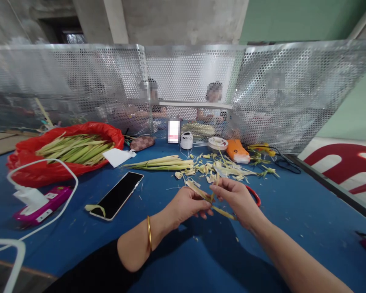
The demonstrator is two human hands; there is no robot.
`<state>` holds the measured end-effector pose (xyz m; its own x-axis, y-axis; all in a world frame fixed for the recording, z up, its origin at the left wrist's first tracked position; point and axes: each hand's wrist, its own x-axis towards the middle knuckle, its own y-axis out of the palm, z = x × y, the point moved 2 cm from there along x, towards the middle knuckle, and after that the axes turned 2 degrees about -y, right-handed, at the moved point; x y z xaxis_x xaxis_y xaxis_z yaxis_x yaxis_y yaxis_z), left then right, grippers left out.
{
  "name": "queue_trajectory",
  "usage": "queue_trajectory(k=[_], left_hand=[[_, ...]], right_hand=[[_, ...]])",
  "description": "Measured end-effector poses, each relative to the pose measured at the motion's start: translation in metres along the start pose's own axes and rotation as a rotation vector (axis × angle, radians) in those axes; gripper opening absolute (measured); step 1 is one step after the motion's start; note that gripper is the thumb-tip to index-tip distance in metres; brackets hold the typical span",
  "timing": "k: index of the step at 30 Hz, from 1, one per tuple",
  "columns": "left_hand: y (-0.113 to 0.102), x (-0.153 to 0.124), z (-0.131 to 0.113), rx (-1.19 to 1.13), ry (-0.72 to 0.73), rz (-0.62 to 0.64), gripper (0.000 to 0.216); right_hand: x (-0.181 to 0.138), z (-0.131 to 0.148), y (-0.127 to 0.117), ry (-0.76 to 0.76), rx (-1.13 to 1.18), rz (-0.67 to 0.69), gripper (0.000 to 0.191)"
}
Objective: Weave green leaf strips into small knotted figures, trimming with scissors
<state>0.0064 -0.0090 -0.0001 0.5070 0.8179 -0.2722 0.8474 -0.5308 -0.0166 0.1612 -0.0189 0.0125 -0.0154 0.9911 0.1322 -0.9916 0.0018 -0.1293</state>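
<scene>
My left hand [187,203] and my right hand [238,199] meet over the blue table [201,252], both pinched on a thin yellow-green leaf strip [224,212] that runs between them. The left wrist wears a gold bangle [149,232]. Just beyond the hands lies a scatter of cut leaf scraps [219,169], and a bundle of long leaf strips [164,163] lies to their left. A red-handled tool [255,194] shows partly behind my right hand.
A red bag of green leaves [64,150] sits at the left, with a black phone [117,194], a pink device with white cable [42,203], thread spool [186,140], orange tool [238,151] and perforated metal screen [183,81]. People sit behind the screen.
</scene>
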Motion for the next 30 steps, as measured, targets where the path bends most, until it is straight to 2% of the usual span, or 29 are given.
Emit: queue_trajectory(k=[6,11,14,16,19,21,25,30], left_hand=[[0.005,-0.004,-0.003,-0.127,0.023,0.018,0.021],[-0.005,-0.003,-0.007,-0.145,-0.049,0.119,0.042],[-0.015,0.0,-0.01,-0.079,-0.062,-0.025,0.032],[-0.016,0.0,-0.011,-0.019,-0.073,-0.062,0.029],[-0.009,-0.004,-0.01,0.128,-0.037,0.006,0.037],[-0.003,-0.006,-0.007,0.206,0.016,0.019,0.032],[0.003,-0.003,0.003,0.177,0.048,0.015,0.024],[0.003,-0.002,0.004,0.118,0.04,0.024,0.023]], right_hand=[[0.0,-0.007,-0.004,-0.144,-0.189,-0.075,0.02],[-0.001,-0.001,-0.009,-0.241,-0.348,-0.086,0.024],[-0.002,0.004,-0.009,-0.278,-0.398,-0.032,0.024],[-0.003,0.006,-0.008,-0.294,-0.422,0.004,0.024],[-0.004,0.007,-0.003,-0.321,-0.437,0.025,0.024],[-0.006,0.007,0.002,-0.311,-0.398,0.055,0.022],[-0.011,0.01,0.009,-0.282,-0.312,0.13,0.017],[-0.015,0.014,0.005,-0.324,-0.326,0.031,0.014]])
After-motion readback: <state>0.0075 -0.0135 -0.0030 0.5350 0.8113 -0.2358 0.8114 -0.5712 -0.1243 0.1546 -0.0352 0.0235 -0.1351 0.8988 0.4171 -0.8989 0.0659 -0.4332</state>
